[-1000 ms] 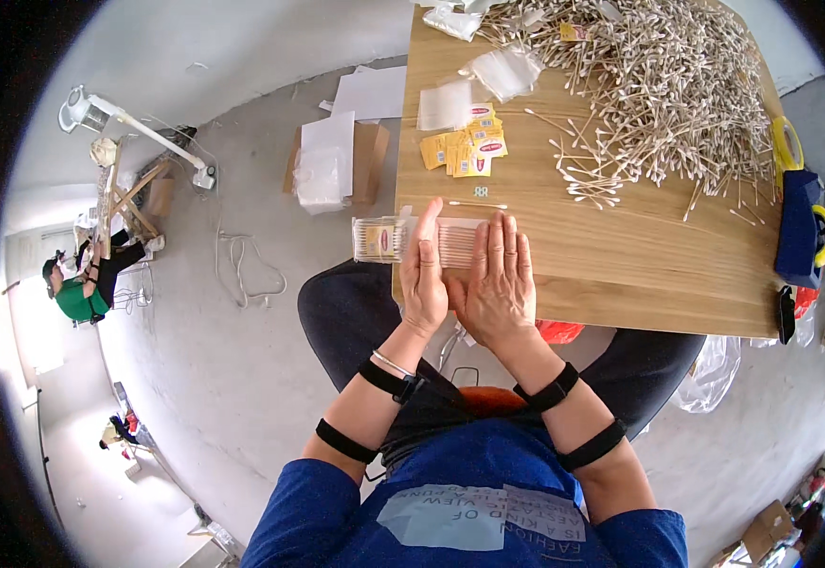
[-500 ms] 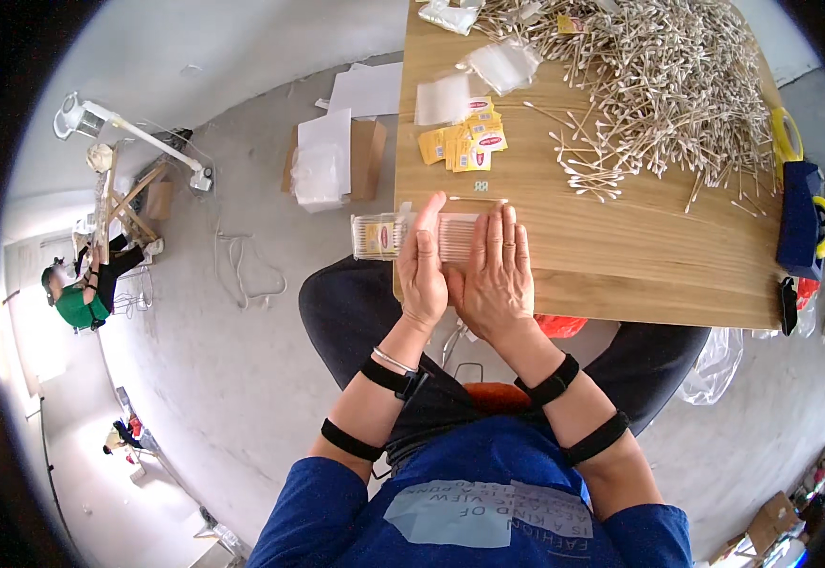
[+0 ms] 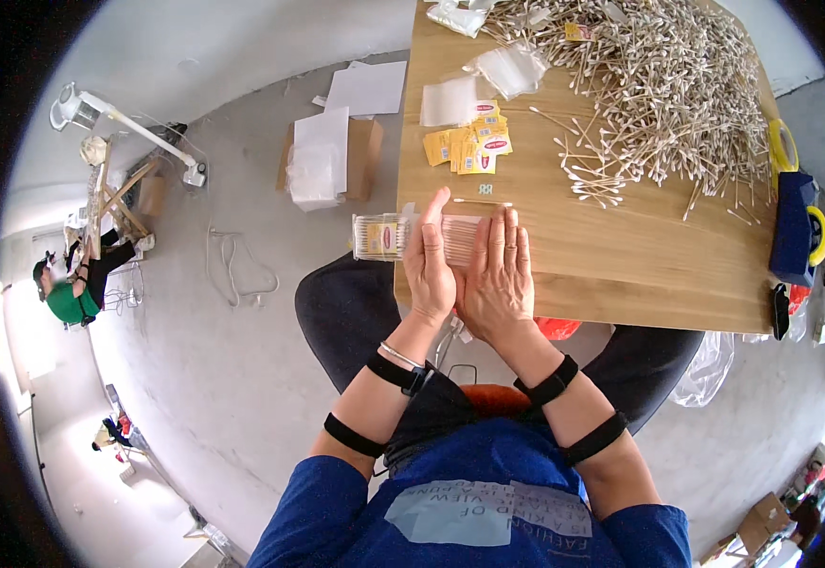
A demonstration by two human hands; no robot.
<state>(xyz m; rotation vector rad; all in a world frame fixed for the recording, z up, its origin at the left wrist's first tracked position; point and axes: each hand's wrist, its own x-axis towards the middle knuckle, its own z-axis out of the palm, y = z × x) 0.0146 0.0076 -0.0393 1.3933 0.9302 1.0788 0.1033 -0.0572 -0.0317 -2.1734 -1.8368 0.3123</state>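
A flat row of cotton swabs lies near the table's front edge, between my two hands. My left hand stands on its side at the row's left, fingers stretched up and the thumb nearest the swabs. Flat over the right end of the row rests my right hand, fingers straight and close together, covering part of it. Just left of my left hand lies a clear packet of swabs with a yellow card inside. One loose swab lies crosswise just beyond my fingertips.
Yellow cards and clear plastic bags lie farther back. A large heap of loose swabs covers the far right. A blue-and-yellow tape dispenser sits at the right edge. Left on the floor stands a cardboard box; a person in green sits beyond.
Both hands stay almost where they were around the swabs. The whole view has shifted and tilted slightly.
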